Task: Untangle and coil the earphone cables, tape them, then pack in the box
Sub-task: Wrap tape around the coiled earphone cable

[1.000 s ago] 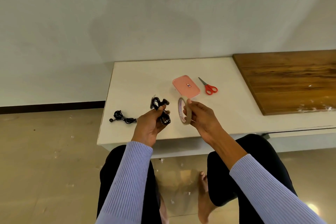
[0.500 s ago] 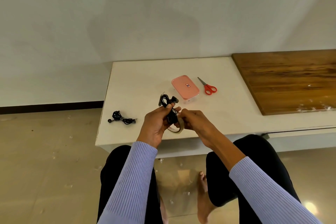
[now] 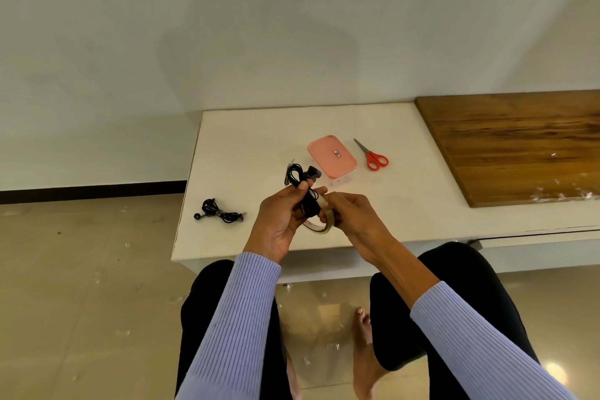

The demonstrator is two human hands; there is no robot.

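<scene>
Two hands now meet over the table's near edge, where a second ago they were apart: the right hand had held the tape upright beside the coil, and it has since brought the roll in against the left hand. The left hand grips a coiled earphone, fingers curled round its middle, with loops and earbuds sticking out above the thumb. The right hand pinches the tape roll, its fingertips close against the coil; whether a strip has been peeled free cannot be told. Judging by this closing move, the taping step is starting on this bundle, so coiling seems done for it. A second earphone lies near the table's left edge, bundled, well apart from the hands; whether it is taped is too small to tell. A pink box sits lid on toward the table's middle, with scissors just beside it on the right. Both are untouched, so cutting and packing are left to do.
</scene>
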